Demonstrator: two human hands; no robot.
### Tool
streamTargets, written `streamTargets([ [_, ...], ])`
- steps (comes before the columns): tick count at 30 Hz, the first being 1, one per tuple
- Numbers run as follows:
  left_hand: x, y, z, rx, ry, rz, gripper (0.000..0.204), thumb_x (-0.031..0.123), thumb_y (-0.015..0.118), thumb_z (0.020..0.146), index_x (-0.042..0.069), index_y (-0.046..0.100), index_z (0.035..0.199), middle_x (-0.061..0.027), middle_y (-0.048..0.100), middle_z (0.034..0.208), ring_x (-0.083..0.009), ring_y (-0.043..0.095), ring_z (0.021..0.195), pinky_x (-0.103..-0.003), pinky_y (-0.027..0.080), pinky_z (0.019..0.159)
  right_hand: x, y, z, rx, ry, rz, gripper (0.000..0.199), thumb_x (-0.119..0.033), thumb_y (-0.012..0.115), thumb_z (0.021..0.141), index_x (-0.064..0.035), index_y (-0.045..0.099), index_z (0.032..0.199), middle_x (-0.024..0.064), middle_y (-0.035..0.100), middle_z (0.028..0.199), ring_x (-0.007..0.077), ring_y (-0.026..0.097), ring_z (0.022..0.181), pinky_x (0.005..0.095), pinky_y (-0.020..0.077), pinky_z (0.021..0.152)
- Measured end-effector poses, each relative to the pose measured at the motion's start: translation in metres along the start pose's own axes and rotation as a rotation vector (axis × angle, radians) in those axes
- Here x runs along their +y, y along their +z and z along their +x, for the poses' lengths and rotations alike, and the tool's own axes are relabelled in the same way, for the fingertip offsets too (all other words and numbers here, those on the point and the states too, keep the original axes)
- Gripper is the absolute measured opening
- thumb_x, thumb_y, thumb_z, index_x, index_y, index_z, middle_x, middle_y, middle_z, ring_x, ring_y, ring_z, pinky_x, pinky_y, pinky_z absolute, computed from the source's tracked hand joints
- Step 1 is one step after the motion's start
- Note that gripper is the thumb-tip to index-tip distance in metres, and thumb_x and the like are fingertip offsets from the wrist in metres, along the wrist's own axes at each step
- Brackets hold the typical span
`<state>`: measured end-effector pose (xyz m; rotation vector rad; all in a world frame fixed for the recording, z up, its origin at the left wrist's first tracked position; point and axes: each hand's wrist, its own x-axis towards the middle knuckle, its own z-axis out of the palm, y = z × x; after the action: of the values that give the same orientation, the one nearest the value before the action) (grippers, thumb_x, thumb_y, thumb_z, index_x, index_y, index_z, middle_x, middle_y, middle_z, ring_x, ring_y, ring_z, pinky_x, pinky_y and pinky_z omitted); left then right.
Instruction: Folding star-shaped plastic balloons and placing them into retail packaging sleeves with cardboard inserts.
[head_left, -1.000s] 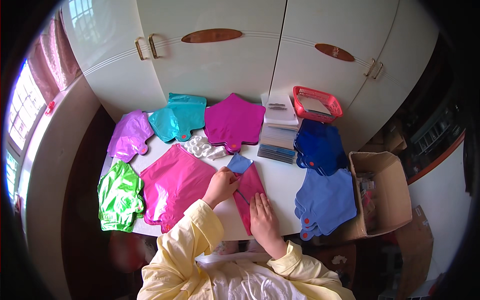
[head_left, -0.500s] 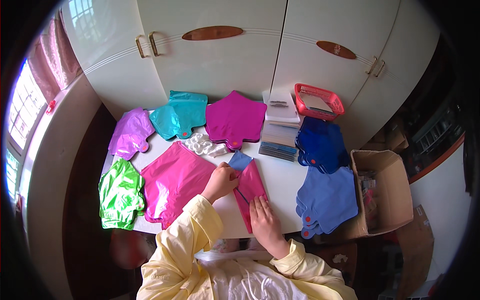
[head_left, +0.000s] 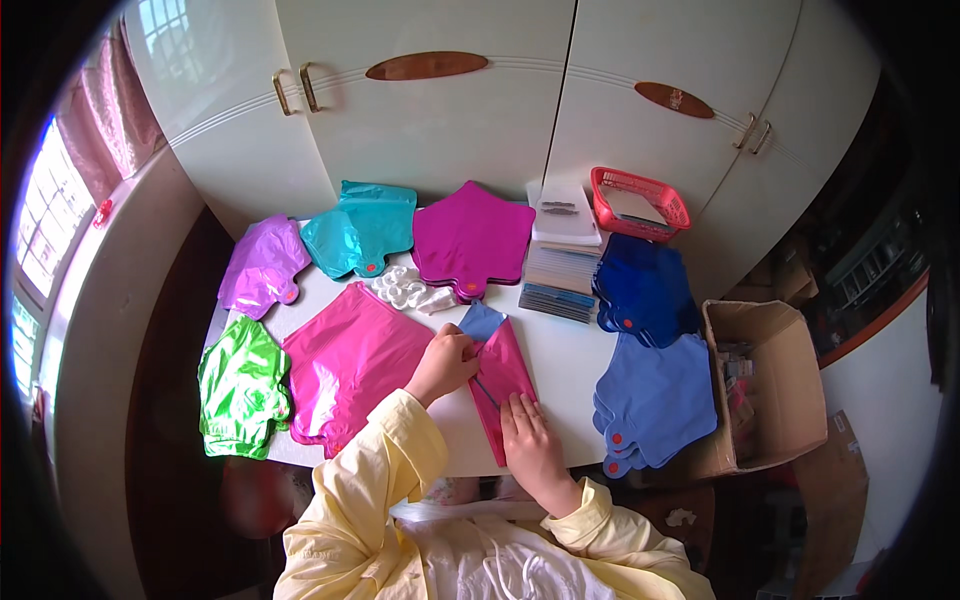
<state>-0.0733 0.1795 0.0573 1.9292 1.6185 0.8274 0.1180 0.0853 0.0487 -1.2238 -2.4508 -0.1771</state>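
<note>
A pink foil balloon (head_left: 512,365), flat and folded into a narrow shape, lies on the table in front of me. A blue foil piece (head_left: 482,320) shows at its far end, and a thin dark strip runs along the middle. My left hand (head_left: 444,364) pinches the left edge of the pink foil with fingers closed. My right hand (head_left: 535,445) rests flat on the near right part, fingers stretched out. To the left lies a stack of larger pink foil balloons (head_left: 355,365), spread flat beside my left wrist.
Around the white table (head_left: 570,400) lie flat foil balloons: green (head_left: 243,390), lilac (head_left: 262,265), teal (head_left: 360,228), magenta (head_left: 473,235), dark blue (head_left: 648,290) and light blue (head_left: 655,400). White ribbon (head_left: 408,290), stacked cards (head_left: 558,270), a red basket (head_left: 640,200) and a cardboard box (head_left: 785,390) stand about.
</note>
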Motion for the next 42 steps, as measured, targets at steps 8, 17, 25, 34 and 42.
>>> streamTargets([
  [8, -0.002, 0.002, 0.001, 0.005, 0.015, 0.004, 0.014, 0.012, 0.065, 0.067, -0.001, 0.06, 0.07, -0.0169, 0.056, 0.085, -0.0326, 0.057, 0.084, -0.039, 0.049, 0.076, 0.0, -0.001, 0.0, -0.001, -0.009, 0.011, 0.034, -0.007, 0.049, 0.082, 0.0069, 0.058, 0.11, 0.0225, 0.059, 0.118, 0.0337, 0.056, 0.113, 0.0398, 0.0422, 0.101],
  [17, 0.0, 0.0, 0.001, 0.002, 0.004, 0.012, 0.013, 0.011, 0.065, 0.067, 0.0, 0.06, 0.069, -0.0171, 0.056, 0.085, -0.033, 0.057, 0.084, -0.039, 0.049, 0.076, 0.0, -0.002, 0.0, -0.021, -0.012, 0.013, 0.037, -0.007, 0.049, 0.081, 0.0075, 0.056, 0.114, 0.0234, 0.057, 0.119, 0.0337, 0.055, 0.115, 0.0387, 0.0418, 0.102],
  [25, 0.034, 0.018, -0.02, -0.095, 0.534, 0.116, 0.02, 0.007, 0.058, 0.077, 0.006, 0.066, 0.095, -0.0106, 0.055, 0.081, -0.0284, 0.057, 0.081, -0.037, 0.049, 0.073, 0.002, 0.005, -0.001, -0.006, 0.004, 0.068, 0.031, -0.006, 0.051, 0.08, 0.0071, 0.057, 0.108, 0.0239, 0.058, 0.112, 0.0368, 0.057, 0.108, 0.0398, 0.0458, 0.096],
  [34, 0.048, 0.023, -0.018, -0.194, 0.461, 0.276, 0.03, 0.016, 0.055, 0.08, -0.001, 0.062, 0.104, -0.0118, 0.059, 0.081, -0.0289, 0.058, 0.077, -0.036, 0.051, 0.07, 0.004, 0.004, 0.0, 0.025, -0.02, 0.067, 0.032, -0.005, 0.052, 0.079, 0.0078, 0.056, 0.108, 0.0242, 0.058, 0.111, 0.0361, 0.057, 0.107, 0.0398, 0.047, 0.094],
  [42, 0.033, 0.039, 0.007, -0.12, 0.25, 0.278, 0.03, 0.016, 0.047, 0.089, -0.004, 0.053, 0.11, -0.0198, 0.062, 0.084, -0.0362, 0.063, 0.07, -0.045, 0.052, 0.063, 0.004, -0.001, 0.0, -0.03, -0.032, 0.019, 0.039, -0.009, 0.05, 0.08, 0.0092, 0.055, 0.113, 0.0226, 0.058, 0.115, 0.0314, 0.055, 0.112, 0.0388, 0.0415, 0.101],
])
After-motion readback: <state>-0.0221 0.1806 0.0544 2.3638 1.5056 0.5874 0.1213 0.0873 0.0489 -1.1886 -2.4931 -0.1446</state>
